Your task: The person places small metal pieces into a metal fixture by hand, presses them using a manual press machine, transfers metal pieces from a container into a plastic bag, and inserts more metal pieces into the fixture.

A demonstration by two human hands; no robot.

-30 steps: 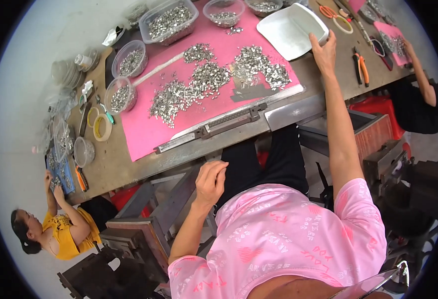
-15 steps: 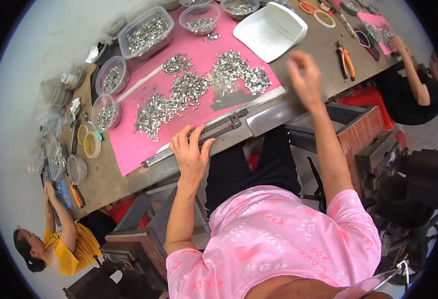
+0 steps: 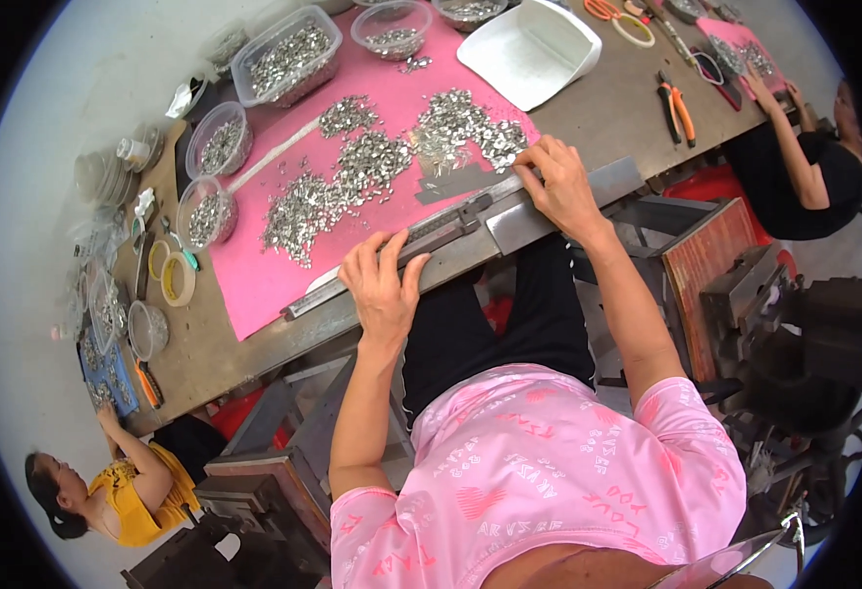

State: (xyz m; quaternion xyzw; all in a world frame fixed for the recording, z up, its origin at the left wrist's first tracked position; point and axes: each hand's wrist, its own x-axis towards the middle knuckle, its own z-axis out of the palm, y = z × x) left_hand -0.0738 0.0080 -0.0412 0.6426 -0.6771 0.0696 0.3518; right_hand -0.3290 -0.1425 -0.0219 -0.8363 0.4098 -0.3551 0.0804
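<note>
A long, narrow metal rail [image 3: 439, 239] with a dark grooved track lies slantwise along the near edge of a pink sheet [image 3: 244, 280]. My left hand [image 3: 382, 283] is closed over its left part, fingers on the far side and thumb on the near side. At the rail's right end, my right hand [image 3: 563, 191] has thumb and fingertips pinched together; what lies between them is hidden. Beyond the rail, small shiny metal pieces [image 3: 372, 162] lie in several loose heaps. A thin dark grey flat strip [image 3: 455, 184] rests between the right heap and the rail.
A smooth metal plate [image 3: 615, 180] sits at the table's near edge. Clear plastic tubs [image 3: 284, 88] of metal pieces and a white scoop [image 3: 534, 59] stand behind. Orange-handled pliers [image 3: 681, 113] lie right, tape rolls [image 3: 178, 280] left. Co-workers sit at both sides.
My right hand has come down and left, from above the table to the rail's right end, its fingers closing together. My left hand stays on the rail.
</note>
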